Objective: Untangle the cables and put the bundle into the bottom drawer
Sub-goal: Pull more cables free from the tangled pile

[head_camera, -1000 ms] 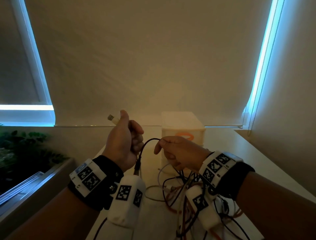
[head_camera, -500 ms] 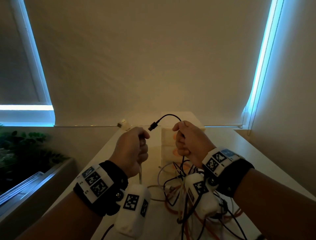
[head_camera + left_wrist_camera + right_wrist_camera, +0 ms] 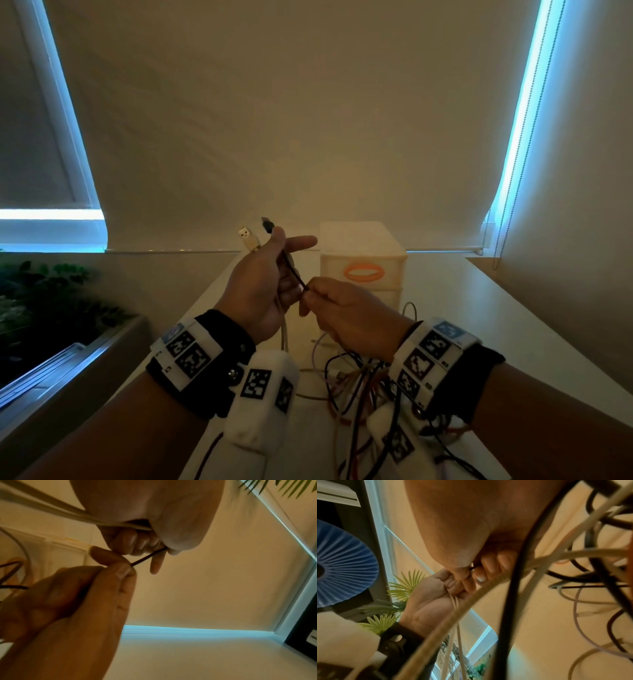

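A thin black cable (image 3: 294, 272) is stretching taut between two raised hands above a pale table (image 3: 486, 329); its dark plug (image 3: 267, 226) is sticking up past the left thumb, beside a beige USB plug (image 3: 247, 237) whose cable (image 3: 284, 334) is hanging down from the same fist. The left hand (image 3: 262, 291) is curling its lower fingers around both cables, thumb pressing on top, forefinger pointing straight out to the right. The right hand (image 3: 346, 317) is sitting just beside and slightly below it, pinching the black cable between thumb and fingertip with the other fingers folded in; in the left wrist view that pinch (image 3: 123, 568) is plainly closing on the cable.

Below the right wrist, the tangle (image 3: 359, 387) of black, white and reddish cables is lying on the table, loops trailing toward the viewer. A small white drawer unit (image 3: 363, 246) is standing at the far end of the table behind the hands, showing an orange oval handle (image 3: 364, 272) on its top drawer; the bottom drawer is hiding behind the right hand, so whether it is open cannot be told.

A cream roller blind (image 3: 291, 120) is filling the background, daylight glowing blue at both edges; green plants (image 3: 44, 294) are sitting low on the left.
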{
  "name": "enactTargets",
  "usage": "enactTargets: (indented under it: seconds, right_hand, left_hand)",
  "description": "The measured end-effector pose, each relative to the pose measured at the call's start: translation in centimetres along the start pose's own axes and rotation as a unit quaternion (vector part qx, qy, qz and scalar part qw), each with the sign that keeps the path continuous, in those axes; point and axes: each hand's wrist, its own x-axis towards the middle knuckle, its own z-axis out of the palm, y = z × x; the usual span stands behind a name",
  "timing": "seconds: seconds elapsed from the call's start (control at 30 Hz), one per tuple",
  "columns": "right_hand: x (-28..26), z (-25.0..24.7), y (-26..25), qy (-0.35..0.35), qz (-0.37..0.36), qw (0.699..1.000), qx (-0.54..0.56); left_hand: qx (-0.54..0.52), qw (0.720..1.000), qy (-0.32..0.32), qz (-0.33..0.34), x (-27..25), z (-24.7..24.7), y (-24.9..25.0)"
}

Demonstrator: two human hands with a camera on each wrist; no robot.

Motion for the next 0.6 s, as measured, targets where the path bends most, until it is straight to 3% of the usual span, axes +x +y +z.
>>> enactTargets:
  seconds: [0.1, 0.3, 0.43, 0.6]
  right_hand:
    - [-0.6, -0.5, 0.5, -0.045, 0.045, 0.997, 0.039]
    - [-0.2, -2.3, 2.7, -0.102, 0.100, 0.987, 0.078]
    - [0.6, -4.1, 3.0, -0.105, 0.138, 0.984, 0.037]
    - [2.2, -4.7, 1.1, -0.018, 0.130, 0.988, -0.077]
  left_hand:
    - [-0.060, 0.998, -0.003, 0.008, 0.0, -0.5, 0.5]
    - [-0.208, 0.975, -0.083, -0.010, -0.4, -1.7, 1.5]
    - [-0.175, 0.976, -0.122, -0.038, -1.1, -2.9, 2.3]
    - [-0.027, 0.982, -0.156, -0.101, -2.3, -2.7, 1.6]
